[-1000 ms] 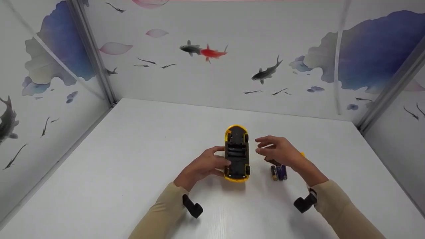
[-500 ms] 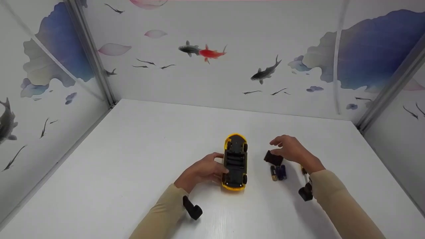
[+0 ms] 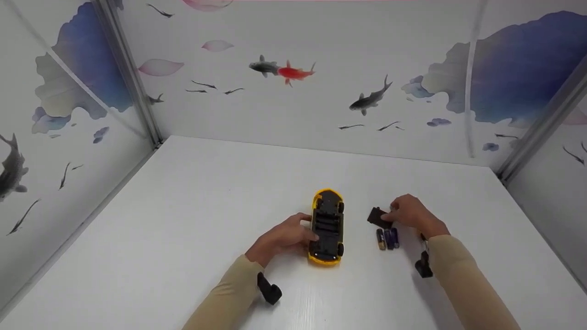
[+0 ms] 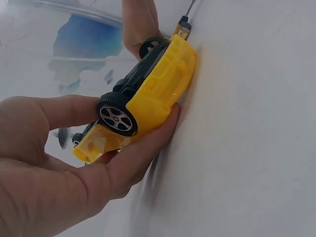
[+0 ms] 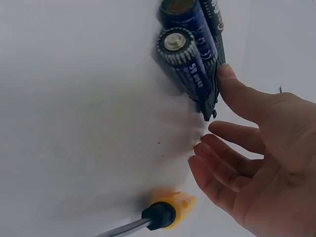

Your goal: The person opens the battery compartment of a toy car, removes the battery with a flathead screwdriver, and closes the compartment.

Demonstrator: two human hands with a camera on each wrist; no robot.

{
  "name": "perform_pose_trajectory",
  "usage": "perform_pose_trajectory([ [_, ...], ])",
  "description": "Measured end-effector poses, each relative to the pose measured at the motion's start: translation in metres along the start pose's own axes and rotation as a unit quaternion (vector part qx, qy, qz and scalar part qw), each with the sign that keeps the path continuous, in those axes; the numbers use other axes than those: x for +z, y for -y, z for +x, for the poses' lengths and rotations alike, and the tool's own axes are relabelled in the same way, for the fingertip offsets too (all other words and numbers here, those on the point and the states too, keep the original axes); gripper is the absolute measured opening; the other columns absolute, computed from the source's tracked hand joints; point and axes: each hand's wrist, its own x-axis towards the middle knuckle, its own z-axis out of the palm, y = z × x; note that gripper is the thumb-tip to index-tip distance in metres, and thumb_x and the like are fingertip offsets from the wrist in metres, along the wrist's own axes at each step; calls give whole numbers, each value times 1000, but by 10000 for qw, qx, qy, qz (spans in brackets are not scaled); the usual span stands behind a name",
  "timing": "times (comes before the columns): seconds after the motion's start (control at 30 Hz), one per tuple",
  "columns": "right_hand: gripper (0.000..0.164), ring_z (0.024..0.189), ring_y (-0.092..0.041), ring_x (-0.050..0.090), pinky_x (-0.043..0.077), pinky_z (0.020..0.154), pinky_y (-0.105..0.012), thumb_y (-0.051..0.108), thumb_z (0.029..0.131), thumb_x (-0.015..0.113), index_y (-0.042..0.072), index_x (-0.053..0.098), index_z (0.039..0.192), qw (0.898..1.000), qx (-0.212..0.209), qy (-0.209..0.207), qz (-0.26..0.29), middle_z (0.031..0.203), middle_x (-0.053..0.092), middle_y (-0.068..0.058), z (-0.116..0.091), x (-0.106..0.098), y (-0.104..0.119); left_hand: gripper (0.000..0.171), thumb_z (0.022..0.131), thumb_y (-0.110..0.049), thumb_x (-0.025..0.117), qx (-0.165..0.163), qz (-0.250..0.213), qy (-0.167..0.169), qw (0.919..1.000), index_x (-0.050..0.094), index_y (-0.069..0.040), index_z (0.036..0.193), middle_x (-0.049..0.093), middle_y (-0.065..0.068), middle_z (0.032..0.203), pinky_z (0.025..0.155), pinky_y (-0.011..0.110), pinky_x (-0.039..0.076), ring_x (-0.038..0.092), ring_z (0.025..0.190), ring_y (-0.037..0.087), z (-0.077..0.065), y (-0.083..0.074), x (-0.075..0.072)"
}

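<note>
My left hand (image 3: 284,236) grips a yellow toy car (image 3: 328,229) turned belly up, thumb on its black underside and fingers along the yellow body. In the underside an open battery compartment (image 3: 327,222) shows. The left wrist view has the car (image 4: 163,84) tilted, close over the white table. My right hand (image 3: 412,213) is at a small black battery cover (image 3: 378,217) lying on the table. Its thumb (image 5: 228,73) touches the cover, while the loosely bent fingers are just off the cover's end. Three batteries (image 3: 387,239) lie side by side in front of the cover.
A screwdriver (image 5: 165,213) with a yellow and black handle lies near my right wrist, partly hidden by it in the head view. White panels (image 3: 275,114) printed with fish and leaves enclose the table (image 3: 206,183) at the back and sides.
My left hand has lowered the car toward me. The right hand has moved away from beside the car, rightward and down to the battery cover, which its thumb now touches.
</note>
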Motion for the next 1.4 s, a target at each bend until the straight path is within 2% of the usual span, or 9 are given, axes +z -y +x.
perform_pose_trajectory([
  [0.3,44,108,-42,61,52,93,-54,26,95,68,-12,64,116,9999,-18,-83,-134,119,64,-30,7,2,0,65,87,-6,64,-78,487,-129,9987,41,-9,147,59,19,134,100,42,55,67,110,26,0,0,1],
  [0.53,41,109,-40,59,52,90,-49,22,98,65,-10,56,122,9986,-200,-372,329,122,60,-31,11,2,-1,62,88,-4,62,-2,389,-51,9992,40,-6,146,62,20,131,101,43,54,68,111,28,0,-1,-1],
  [0.63,37,106,-38,61,55,84,-42,16,99,62,-10,53,124,9969,-353,-441,552,122,59,-32,10,2,-1,62,88,-6,62,8,611,-116,9981,41,-7,146,60,18,133,104,44,52,66,111,26,-1,-1,0],
  [0.8,29,90,-30,68,57,71,-32,7,99,59,-10,55,122,9934,-602,-558,799,117,62,-31,7,-1,4,61,88,-9,64,-15,925,-229,9955,43,-9,146,58,16,135,110,45,47,63,113,25,-2,-1,2],
  [1.07,26,96,-32,69,61,78,-38,5,100,57,-7,60,123,9860,-942,-992,953,115,65,-26,-3,-11,27,61,90,-6,62,-98,475,-123,9987,40,-10,147,58,18,134,105,45,52,65,114,27,-1,-1,1],
  [1.4,25,96,-28,71,62,79,-35,6,99,60,-2,64,122,9799,-1051,-1145,1252,118,66,-22,-12,-9,57,59,93,-7,59,-146,657,-154,9976,39,-11,149,58,17,133,103,43,52,63,111,25,-4,-2,4],
])
